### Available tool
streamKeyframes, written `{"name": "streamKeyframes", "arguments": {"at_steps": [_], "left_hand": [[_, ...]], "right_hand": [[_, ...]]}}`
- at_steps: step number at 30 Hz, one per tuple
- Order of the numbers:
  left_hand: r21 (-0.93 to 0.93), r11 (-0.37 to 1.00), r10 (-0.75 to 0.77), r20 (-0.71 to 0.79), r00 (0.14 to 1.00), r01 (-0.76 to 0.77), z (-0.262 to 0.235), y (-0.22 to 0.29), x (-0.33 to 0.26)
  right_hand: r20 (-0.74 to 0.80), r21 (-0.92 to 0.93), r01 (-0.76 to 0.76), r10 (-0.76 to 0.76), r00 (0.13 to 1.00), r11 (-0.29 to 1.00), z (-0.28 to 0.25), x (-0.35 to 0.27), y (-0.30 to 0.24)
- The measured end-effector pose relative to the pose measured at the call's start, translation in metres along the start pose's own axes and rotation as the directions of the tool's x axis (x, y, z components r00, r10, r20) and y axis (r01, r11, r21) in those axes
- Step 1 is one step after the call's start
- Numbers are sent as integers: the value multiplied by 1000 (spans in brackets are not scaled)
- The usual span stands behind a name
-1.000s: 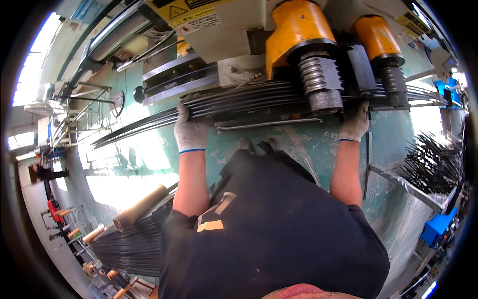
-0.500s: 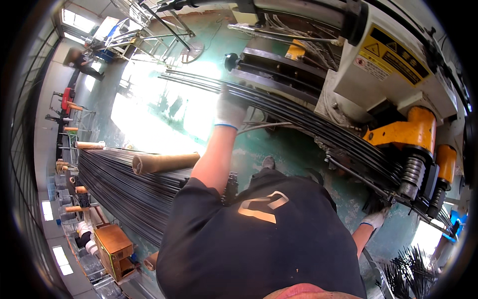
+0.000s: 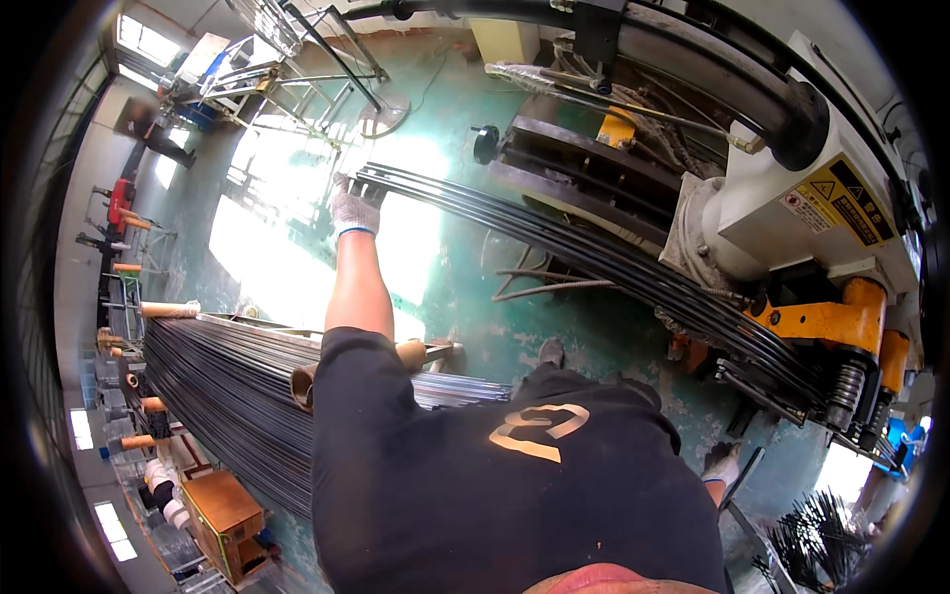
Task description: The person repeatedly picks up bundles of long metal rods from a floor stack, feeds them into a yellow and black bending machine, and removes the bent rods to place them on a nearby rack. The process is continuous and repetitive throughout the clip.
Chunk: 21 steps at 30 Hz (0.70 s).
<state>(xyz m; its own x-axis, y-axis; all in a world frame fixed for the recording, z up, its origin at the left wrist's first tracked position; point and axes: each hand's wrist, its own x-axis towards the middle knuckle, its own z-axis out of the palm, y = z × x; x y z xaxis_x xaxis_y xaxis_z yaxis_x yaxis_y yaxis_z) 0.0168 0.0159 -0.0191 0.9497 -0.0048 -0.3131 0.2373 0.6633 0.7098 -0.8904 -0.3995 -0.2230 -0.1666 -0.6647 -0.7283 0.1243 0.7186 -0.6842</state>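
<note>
A bundle of long black rods [image 3: 554, 233] slants from the upper middle down to the orange machine head [image 3: 826, 322] at the right. My left hand [image 3: 354, 208], in a white knit glove with a blue cuff, is at the far left ends of these rods. Its fingers look stretched against the ends rather than wrapped round them, though bright glare blurs the contact. My right hand [image 3: 723, 463], gloved too, is low at the right, below the machine and beside a dark metal bar [image 3: 744, 477]. Its fingers are too small and dark to read.
A large stack of black rods [image 3: 228, 406] lies on a rack at the left, with brown cardboard rolls [image 3: 302, 388] about it. Cut rods [image 3: 816, 540] stand at the lower right. A wire stand [image 3: 381, 117] is far off; another person [image 3: 158, 134] is at the far left.
My left hand has slid left along the bundle to its ends. My right hand has moved slightly down and left. The view has shifted, and the machine now sits farther right.
</note>
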Motion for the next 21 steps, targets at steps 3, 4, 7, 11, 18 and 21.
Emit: {"name": "streamKeyframes", "arguments": {"at_steps": [3,4,7,11,18,21], "left_hand": [[-6,1000,11,143,990,-10,-19,2,-3],[12,1000,19,153,988,-21,-17,0,-8],[17,999,36,161,986,-40,-14,2,-16],[52,998,25,122,992,-32,-8,10,-5],[267,963,-21,159,987,-23,2,6,-21],[299,954,-13,160,987,-36,-5,20,-33]], "right_hand": [[132,-4,-53,53,990,999,-5,8,-3],[141,-18,-49,51,989,999,-3,7,-2],[91,-86,2,6,996,996,11,7,-2],[163,-100,69,-52,985,993,24,6,-6],[-115,-98,184,-194,974,978,93,-53,-12],[12,-149,128,-127,992,981,89,-46,-7]]}}
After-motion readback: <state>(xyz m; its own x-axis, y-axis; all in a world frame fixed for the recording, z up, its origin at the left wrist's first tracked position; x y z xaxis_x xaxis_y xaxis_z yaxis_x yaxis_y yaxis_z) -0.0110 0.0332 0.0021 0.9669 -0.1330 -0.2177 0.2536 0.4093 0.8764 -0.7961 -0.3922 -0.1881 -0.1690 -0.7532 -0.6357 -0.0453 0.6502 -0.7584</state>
